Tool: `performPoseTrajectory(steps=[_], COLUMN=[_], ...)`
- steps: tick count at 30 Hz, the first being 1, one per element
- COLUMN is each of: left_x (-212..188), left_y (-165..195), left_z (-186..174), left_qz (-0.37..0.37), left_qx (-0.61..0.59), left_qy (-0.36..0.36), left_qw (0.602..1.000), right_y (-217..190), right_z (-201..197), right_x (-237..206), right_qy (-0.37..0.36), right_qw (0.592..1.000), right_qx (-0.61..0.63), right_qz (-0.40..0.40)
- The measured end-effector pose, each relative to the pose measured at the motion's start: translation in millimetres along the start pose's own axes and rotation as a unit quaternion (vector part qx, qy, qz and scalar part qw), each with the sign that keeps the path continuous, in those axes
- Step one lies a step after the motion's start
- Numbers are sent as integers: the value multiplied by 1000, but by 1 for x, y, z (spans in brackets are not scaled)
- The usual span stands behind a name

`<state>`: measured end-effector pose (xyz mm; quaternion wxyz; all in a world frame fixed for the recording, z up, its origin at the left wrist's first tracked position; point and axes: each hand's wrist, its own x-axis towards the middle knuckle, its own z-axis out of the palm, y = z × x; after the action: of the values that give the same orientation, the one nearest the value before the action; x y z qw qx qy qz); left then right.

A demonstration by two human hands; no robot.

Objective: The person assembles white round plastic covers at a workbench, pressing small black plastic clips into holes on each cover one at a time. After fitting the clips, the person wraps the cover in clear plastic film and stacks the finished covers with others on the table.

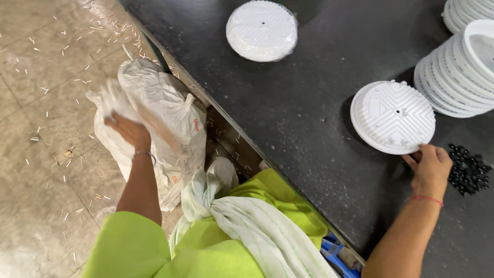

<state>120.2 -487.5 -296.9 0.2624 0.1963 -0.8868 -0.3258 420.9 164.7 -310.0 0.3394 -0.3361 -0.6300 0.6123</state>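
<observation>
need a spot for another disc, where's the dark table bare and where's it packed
Bare: the wide stretch of dark table between the wrapped disc, the ribbed white disc and the near edge. Crowded: the right side, with the stacked discs, black beads and right hand.
</observation>
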Motion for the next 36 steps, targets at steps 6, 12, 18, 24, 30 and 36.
performPoseTrajectory(steps=[6,12,18,24,30,36], left_x=[-27,-18,22,67,77,-31], left_y=[-85,-120,-85,-38,75,239], left_z=[21,42,34,18,-8,19], left_qz=[-55,-86,-62,6,143,298], left_qx=[197,276,333,258,27,-215], left_qy=[-337,-537,-405,-401,-521,-638], left_qw=[919,792,850,879,841,676], right_y=[3,13,7,-11,-19,-24], right_z=[12,19,23,25,33,26], right_x=[0,1,-3,-12,-14,-7], right_qy=[9,29,30,30,59,22], right_qw=[1000,999,998,999,994,999], right_qx=[-8,-16,33,16,-87,-23], right_qz=[6,13,46,34,-34,-7])
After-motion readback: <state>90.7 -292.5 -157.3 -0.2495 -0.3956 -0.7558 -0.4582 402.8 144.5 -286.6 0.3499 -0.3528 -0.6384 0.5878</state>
